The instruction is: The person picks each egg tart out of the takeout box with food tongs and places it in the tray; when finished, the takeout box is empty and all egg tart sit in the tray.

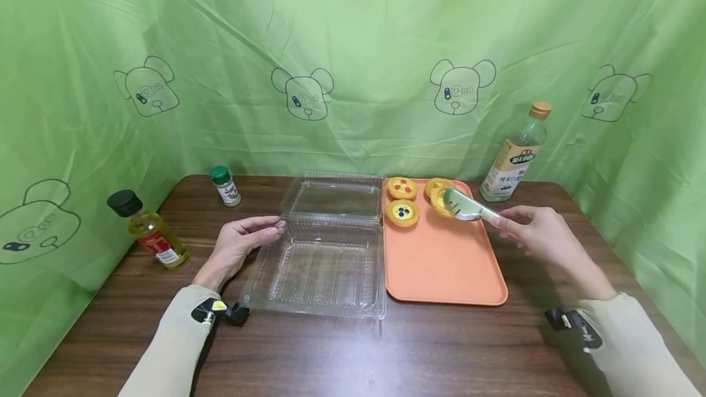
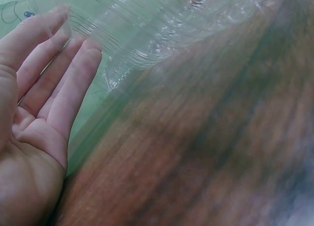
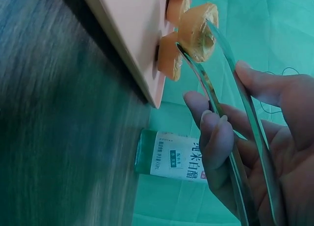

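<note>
My right hand grips metal tongs, thumb on one arm and fingers on the other. Between the tong tips is an egg tart, raised off the orange tray in the right wrist view. Another tart lies behind it, partly hidden. On the tray's left side are a tart with red pieces and one with dark berries. My left hand pinches the edge of an opened clear plastic container near its hinge. Its lid lies folded back.
A clear glass bottle with an orange cap stands behind the tray's right corner. At the left are an oil bottle with a black cap and a green-capped spice jar. Green curtains enclose the wooden table.
</note>
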`<state>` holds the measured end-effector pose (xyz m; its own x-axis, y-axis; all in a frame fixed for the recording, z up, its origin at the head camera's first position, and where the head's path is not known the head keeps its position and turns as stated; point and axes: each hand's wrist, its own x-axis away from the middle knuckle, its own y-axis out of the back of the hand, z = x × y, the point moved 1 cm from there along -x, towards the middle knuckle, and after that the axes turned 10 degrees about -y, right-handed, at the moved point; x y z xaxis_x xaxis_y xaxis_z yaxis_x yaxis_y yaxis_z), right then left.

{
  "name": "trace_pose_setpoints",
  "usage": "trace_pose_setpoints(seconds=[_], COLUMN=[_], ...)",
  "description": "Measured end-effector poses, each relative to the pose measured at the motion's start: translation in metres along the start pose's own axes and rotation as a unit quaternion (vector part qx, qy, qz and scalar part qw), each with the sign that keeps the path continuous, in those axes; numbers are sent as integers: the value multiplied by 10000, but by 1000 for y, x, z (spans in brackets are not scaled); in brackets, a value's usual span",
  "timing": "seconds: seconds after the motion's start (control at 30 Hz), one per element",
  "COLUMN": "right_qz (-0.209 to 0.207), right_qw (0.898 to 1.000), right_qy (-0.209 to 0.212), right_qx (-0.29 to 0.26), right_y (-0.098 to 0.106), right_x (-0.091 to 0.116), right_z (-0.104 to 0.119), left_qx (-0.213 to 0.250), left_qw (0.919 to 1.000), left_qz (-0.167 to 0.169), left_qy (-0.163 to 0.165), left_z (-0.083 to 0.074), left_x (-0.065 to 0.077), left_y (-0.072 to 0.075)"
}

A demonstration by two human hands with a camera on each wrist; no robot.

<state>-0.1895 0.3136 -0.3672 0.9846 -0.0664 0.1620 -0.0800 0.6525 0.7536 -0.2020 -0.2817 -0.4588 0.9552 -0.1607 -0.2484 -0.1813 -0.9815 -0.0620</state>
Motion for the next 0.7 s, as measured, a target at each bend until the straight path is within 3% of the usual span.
trace_pose_setpoints(seconds=[0.7], right_qz=[164], right_qw=[9998], right_qy=[-139], right_qx=[3], right_y=[-8], right_x=[1], right_z=[-4], left_qx=[-11], left_qw=[10000], left_qz=[-18], left_qy=[14], left_z=[0], left_x=[1], left_y=[0])
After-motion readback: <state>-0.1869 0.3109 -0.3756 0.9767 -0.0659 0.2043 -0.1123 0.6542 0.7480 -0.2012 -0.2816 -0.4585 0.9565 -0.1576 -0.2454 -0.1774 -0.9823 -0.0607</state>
